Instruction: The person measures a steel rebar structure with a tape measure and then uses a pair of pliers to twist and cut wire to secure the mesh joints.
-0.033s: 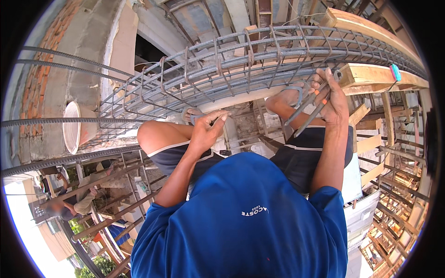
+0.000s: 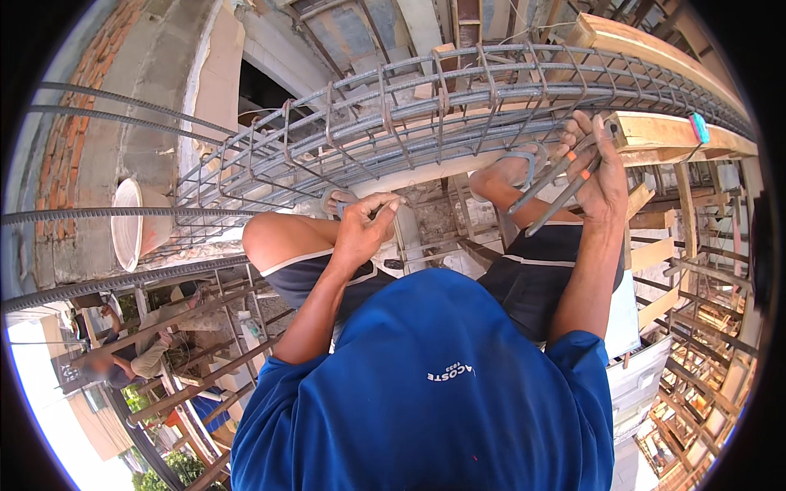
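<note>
My right hand (image 2: 605, 186) is wrapped round a pair of pincers (image 2: 555, 204) with long grey handles and orange marks. The handle ends point down toward my right thigh, while the jaws lie partly hidden by my fingers, near the rebar cage (image 2: 442, 105). That cage of long bars and square stirrups curves across the space in front of me. Above my left knee, my left hand (image 2: 363, 233) is closed, thumb and fingertips pinched together, short of the cage. Whatever may be between those fingertips is too small to make out.
A white bucket (image 2: 129, 225) lies tipped at the left, between protruding rebars (image 2: 131, 214). Timber beams (image 2: 671, 131) run beside the cage at the right. My sandalled foot (image 2: 520, 168) rests by the cage. Below left, another person (image 2: 123, 364) is among scaffold poles.
My right hand has shifted slightly to the right with the pincers, and their handles have swung a little right and up. My left hand has barely moved.
</note>
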Demonstrator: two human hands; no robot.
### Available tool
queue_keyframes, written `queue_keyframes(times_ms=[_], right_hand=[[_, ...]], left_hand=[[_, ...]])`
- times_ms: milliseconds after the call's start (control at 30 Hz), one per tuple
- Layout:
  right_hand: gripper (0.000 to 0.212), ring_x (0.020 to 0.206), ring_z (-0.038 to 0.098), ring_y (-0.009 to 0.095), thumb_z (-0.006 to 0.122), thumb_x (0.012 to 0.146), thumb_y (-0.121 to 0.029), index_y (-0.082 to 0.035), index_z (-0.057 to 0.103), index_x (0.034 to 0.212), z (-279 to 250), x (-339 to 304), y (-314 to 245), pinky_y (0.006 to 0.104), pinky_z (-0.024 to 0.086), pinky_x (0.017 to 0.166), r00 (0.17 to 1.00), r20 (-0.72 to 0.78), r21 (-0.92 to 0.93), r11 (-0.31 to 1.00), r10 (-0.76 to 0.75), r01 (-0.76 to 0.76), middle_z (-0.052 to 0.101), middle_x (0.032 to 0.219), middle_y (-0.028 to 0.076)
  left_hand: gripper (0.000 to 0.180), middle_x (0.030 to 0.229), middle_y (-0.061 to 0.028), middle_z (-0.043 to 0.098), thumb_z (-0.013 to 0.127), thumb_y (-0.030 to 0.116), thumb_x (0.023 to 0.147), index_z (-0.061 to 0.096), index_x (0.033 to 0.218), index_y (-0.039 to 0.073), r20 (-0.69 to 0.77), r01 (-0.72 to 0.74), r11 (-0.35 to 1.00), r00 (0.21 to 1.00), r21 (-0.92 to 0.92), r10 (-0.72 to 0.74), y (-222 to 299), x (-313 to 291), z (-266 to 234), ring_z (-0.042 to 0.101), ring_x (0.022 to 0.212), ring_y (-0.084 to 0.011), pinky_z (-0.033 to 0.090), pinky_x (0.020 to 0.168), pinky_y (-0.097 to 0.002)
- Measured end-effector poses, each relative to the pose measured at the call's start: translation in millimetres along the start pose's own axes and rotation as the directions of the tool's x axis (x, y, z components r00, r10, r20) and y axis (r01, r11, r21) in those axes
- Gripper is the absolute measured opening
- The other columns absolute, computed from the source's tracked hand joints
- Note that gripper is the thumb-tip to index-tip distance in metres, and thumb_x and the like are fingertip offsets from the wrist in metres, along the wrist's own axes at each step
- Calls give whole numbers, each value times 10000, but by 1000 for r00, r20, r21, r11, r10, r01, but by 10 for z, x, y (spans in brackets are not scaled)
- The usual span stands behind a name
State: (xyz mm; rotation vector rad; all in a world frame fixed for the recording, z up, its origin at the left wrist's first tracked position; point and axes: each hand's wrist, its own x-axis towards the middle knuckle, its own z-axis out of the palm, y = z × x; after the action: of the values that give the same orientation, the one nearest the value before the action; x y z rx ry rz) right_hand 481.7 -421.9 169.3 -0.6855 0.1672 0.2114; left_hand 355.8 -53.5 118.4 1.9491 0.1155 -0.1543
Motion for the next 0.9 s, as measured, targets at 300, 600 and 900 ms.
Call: queue_keyframes(times_ms=[300,600,900], right_hand=[[184,601,538,130,587,1000,-117,-30,574,1161,-19,-585,1188,305,462,565,939,-303,-445,847,165,-292,563,729,44],[260,881,629,383,678,922,-209,14,656,1054,-8,-602,954,454,495,799,869,438,-857,-184,230,481,687,895,179],[385,1065,610,398,668,876,-133,-26,630,1244,-80,-530,1180,479,483,920,838,493,-785,-295,233,544,683,1092,196]], left_hand=[[259,1089,-165,731,625,174,983,712,1109,-36,-36,-202,965,977,169,211,193,214,-69,686,963,-215,519,853,-332],[248,1073,-187,723,599,161,979,701,1105,-27,113,-275,937,960,215,255,260,234,-237,697,969,-319,519,861,-364],[246,1082,-175,727,607,148,974,692,1126,-26,264,-207,964,951,168,159,257,160,-212,699,963,-292,520,869,-358]])
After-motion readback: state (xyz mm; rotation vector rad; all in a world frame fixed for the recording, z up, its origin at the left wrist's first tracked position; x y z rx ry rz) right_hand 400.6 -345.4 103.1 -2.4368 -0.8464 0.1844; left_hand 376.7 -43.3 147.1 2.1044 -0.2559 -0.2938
